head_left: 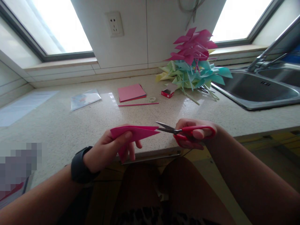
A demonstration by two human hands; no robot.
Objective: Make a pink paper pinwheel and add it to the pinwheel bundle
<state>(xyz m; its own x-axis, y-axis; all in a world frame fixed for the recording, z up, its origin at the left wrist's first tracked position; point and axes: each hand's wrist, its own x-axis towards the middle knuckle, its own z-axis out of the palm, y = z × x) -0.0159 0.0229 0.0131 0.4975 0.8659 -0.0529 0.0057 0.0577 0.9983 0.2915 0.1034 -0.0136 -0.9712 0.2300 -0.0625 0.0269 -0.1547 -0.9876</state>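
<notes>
Pinched between the thumb and fingers of my left hand (119, 147) is a folded piece of pink paper (138, 132), its narrow tip pointing right. My right hand (194, 136) grips a pair of red-handled scissors (167, 127), with the fingers through the loops. The blades are parted and aim left. Their points are at the paper's tip; I cannot tell whether they touch it. Both hands are above the counter's front edge.
On the speckled counter (58, 131) lie stacked coloured paper (131, 92), a pink stick (138, 104), a tape roll (152, 99), a small red box (167, 92) and a clear packet (85, 99). Paper pinwheels (194, 47) are piled beside the steel sink (255, 89).
</notes>
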